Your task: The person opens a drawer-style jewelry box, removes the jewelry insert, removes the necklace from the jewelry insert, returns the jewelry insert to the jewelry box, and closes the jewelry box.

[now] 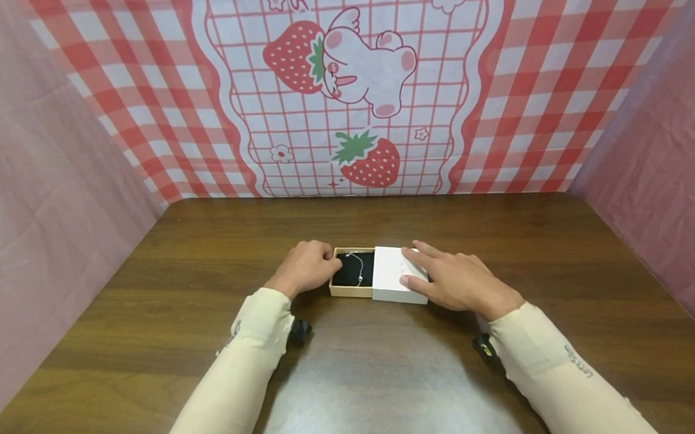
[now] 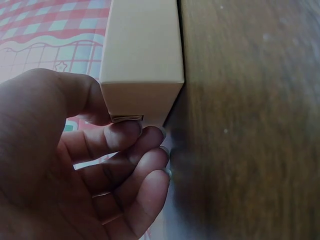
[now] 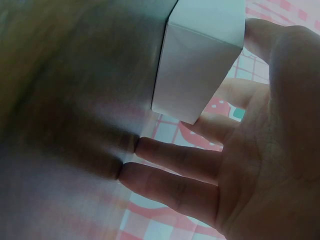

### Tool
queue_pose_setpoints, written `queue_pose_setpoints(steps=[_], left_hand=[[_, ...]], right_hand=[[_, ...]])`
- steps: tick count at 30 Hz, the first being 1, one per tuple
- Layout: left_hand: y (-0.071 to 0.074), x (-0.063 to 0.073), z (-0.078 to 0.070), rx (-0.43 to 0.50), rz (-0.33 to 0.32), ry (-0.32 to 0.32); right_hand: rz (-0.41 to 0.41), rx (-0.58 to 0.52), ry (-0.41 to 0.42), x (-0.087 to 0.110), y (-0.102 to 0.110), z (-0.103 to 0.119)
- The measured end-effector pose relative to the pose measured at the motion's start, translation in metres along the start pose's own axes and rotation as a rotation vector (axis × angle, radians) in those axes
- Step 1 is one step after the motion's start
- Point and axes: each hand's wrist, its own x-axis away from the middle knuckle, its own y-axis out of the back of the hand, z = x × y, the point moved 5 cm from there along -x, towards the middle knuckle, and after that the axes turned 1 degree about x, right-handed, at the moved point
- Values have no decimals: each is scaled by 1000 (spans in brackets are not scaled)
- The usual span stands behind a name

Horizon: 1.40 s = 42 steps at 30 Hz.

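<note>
A small drawer-style gift box lies on the wooden table, its kraft-coloured inner tray [image 1: 352, 292] pulled partly out of a white sleeve [image 1: 388, 270]. Inside the tray, a thin silver bracelet [image 1: 361, 266] rests on a black pad [image 1: 346, 272]. My left hand [image 1: 306, 267] is at the tray's left end, thumb and curled forefinger pinching there beside a small slot in the end wall [image 2: 140, 95]. On the sleeve's right part, my right hand [image 1: 461, 278] presses with thumb and fingers extended. Two of its fingers [image 3: 172, 187] touch the table beyond the sleeve's end [image 3: 192, 75].
The brown wooden table [image 1: 210, 241] reaches back to a red-and-white checked cloth [image 1: 549, 76] printed with strawberries. Pink curtains [image 1: 46, 157] hang at both sides. Dark wrist devices [image 1: 300, 332] sit under both cream sleeves.
</note>
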Motion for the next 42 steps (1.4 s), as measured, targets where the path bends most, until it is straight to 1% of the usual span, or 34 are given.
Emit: queue_pose_setpoints(steps=[13, 28, 35, 42], left_hand=[[0, 0, -2, -3, -5, 7], [0, 1, 0, -6, -9, 9], [2, 1, 5, -24, -18, 20], [3, 1, 8, -26, -18, 24]], right_hand=[[-1, 0, 1, 0, 0, -1], [3, -10, 0, 0, 0, -2], [20, -16, -7, -1, -1, -2], [9, -15, -3, 0, -1, -2]])
